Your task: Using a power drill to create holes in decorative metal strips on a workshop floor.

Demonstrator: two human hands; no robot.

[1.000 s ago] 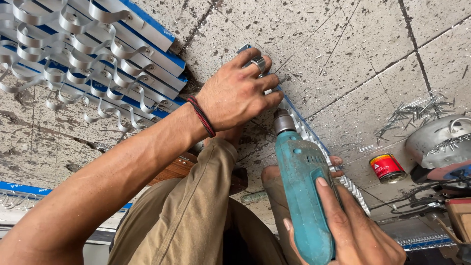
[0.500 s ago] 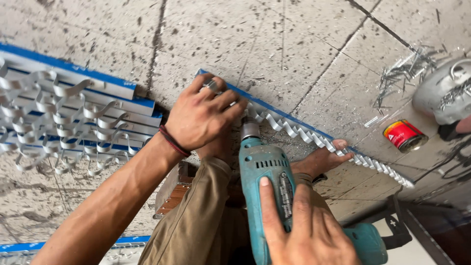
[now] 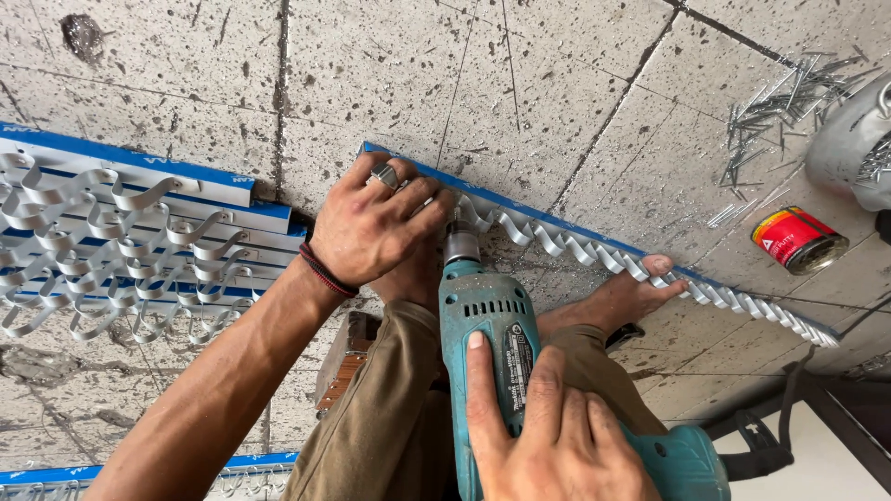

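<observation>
Teal power drill (image 3: 487, 339) stands bit-down on the wavy metal strip (image 3: 594, 250), gripped firmly around its body by our right hand (image 3: 552, 436). Our left hand (image 3: 371, 227) presses flat on the strip's end beside the drill's chuck. Beyond the strip sits a red tin (image 3: 798, 239).

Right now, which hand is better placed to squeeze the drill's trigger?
The right hand: it already grips the teal drill. The left hand is pressing the metal strip down on the floor beside the drill's tip.
</observation>
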